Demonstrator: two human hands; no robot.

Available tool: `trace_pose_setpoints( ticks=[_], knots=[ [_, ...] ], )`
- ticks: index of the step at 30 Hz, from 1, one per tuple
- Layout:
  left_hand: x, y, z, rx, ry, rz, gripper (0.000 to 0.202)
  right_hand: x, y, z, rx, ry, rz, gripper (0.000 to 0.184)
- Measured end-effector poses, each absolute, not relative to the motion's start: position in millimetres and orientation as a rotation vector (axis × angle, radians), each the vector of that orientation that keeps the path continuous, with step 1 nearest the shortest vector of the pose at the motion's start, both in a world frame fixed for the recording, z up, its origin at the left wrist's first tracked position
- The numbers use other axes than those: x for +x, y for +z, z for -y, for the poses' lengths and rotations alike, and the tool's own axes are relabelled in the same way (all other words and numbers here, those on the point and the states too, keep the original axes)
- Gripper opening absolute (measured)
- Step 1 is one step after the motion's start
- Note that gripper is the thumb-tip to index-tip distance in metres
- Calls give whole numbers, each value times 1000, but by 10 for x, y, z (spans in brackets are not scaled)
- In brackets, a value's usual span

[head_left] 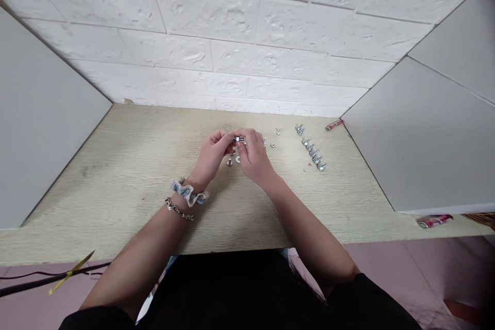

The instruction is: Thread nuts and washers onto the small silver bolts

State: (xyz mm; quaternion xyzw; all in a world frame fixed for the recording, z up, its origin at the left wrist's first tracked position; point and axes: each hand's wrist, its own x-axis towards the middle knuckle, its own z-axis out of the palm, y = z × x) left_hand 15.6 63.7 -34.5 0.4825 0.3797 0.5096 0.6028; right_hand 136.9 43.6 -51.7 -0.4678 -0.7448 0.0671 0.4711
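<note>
Above the wooden shelf (127, 180), my left hand (211, 157) and my right hand (253, 157) meet with fingertips pinched together. Between them is a small shiny bolt (238, 139), held at its two ends; whether a nut is on it is too small to tell. Just below the fingers lie a short bolt (229, 162) and a flat washer (238, 160). Other small hardware behind my right hand is partly hidden. To the right stands a slanted row of bolts with washers (314, 154).
Loose fasteners (278, 131) and a small nut (273, 145) lie right of my hands. A red cylinder like a battery (334, 125) rests by the right panel (425, 139), another (435, 221) near the front edge. A white brick-patterned wall (232, 62) closes the back.
</note>
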Motion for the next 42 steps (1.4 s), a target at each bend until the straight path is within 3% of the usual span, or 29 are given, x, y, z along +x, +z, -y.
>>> trace_pose_setpoints(
  ticks=[11,22,28,38,42],
  knots=[
    [149,-356,-650,1094,1061,-745,25,1363,-508,-426,-1173,141,1734,19],
    [166,-325,-644,1031,1180,-786,24,1344,-471,-394,-1147,132,1731,19],
    [157,-372,-657,1123,1206,-785,34,1344,-458,-393,-1152,129,1763,18],
    [162,-411,-653,1213,1195,-915,36,1340,-423,-430,-1188,524,1535,28],
    [174,-454,-646,1267,1165,-969,37,1355,-395,-435,-1151,725,1364,22]
  ],
)
